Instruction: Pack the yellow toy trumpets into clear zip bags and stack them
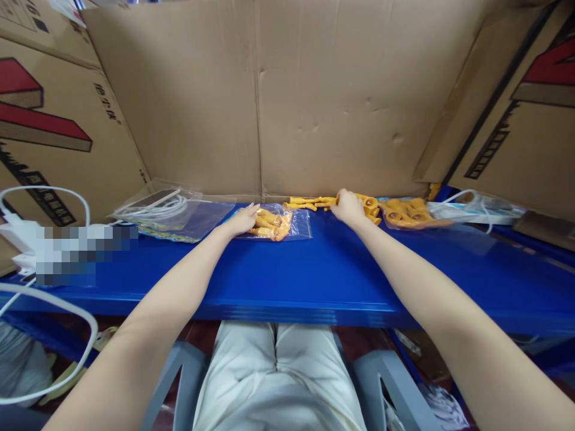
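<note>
A clear plastic bag [300, 224] holding several yellow plastic pieces [268, 222] lies on the blue table. My left hand [242, 220] is at the bag's left edge, its fingers closed on the plastic. Farther right, my right hand [349, 207] is closed at a loose pile of yellow plastic parts [371, 206], some with round cup-like ends. The back of this hand hides most of what its fingers grip. Thin yellow stick-like pieces [309, 202] lie just left of it.
Another bag of yellow parts [408, 213] lies to the right, by white cables [476, 203]. Flat clear bags [197, 220] and a coiled white cable [168, 208] are at the left. Cardboard [314, 90] walls the back and sides of the blue table [296, 275].
</note>
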